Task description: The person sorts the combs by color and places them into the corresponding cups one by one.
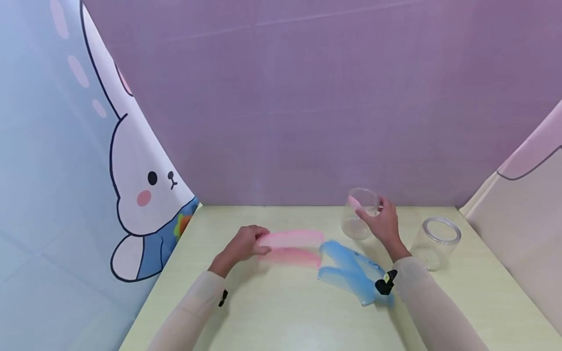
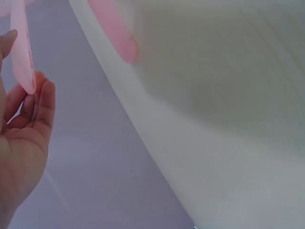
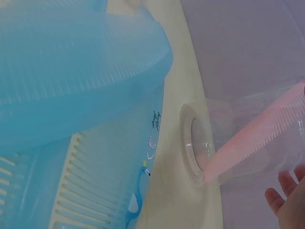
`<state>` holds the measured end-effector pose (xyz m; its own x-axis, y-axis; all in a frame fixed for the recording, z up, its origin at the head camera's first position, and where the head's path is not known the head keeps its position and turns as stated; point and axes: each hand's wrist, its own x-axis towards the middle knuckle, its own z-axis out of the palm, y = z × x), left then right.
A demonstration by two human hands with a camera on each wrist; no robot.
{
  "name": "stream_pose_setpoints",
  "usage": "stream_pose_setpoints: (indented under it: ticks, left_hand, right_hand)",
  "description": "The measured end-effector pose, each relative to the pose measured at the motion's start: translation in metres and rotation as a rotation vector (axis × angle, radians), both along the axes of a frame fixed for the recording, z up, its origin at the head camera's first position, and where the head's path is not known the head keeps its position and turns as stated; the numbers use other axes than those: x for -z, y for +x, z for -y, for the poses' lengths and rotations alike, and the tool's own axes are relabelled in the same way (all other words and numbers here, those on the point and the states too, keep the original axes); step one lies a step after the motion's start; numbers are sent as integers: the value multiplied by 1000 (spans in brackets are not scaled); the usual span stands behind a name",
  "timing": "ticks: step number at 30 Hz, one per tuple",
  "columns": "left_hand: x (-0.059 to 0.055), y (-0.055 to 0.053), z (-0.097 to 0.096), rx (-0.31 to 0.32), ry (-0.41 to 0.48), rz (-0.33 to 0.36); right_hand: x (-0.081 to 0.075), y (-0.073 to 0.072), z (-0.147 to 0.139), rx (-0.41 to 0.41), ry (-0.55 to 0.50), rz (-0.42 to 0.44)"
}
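- Left hand [image 1: 243, 243] over the table: thumb and fingers together, pinching one end of a pink comb [image 1: 291, 238], and its far end points toward the blue pile.
- Just beneath it, a second pink comb [image 1: 291, 257] on the pale tabletop [image 1: 272, 317], spread out in much the same direction.
- Across to the right hand [image 1: 385, 223], and it's clamped on a clear jar [image 1: 357, 228], thumb at the near side, fingers round toward the back.
- That jar is standing near the purple wall [image 1: 307, 107], and inside it a third pink comb [image 3: 257, 136] leans at a slant, teeth showing through the plastic.
- Between the hands, blue combs [image 1: 347, 270] overlap in a loose heap; one carries small printed lettering and a cartoon figure.
- Right of the right forearm, another clear jar [image 1: 422, 247] with a ringed rim.
- Far left, a cartoon rabbit [image 1: 136, 195] on the blue curtain [image 1: 44, 195].
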<state>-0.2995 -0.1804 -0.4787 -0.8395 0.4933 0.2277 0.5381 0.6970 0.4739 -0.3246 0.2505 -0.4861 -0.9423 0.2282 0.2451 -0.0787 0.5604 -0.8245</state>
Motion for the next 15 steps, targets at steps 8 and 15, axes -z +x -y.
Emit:
stream_pose_setpoints:
  ticks: [8,15]
  left_hand:
    - [-11,-8,-15,-11,1,-44]
    - [-21,-13,-33,-40,20,-75]
  right_hand:
    - [-1,-2,-1,6,9,6]
    - [-1,-2,-1,14,7,17]
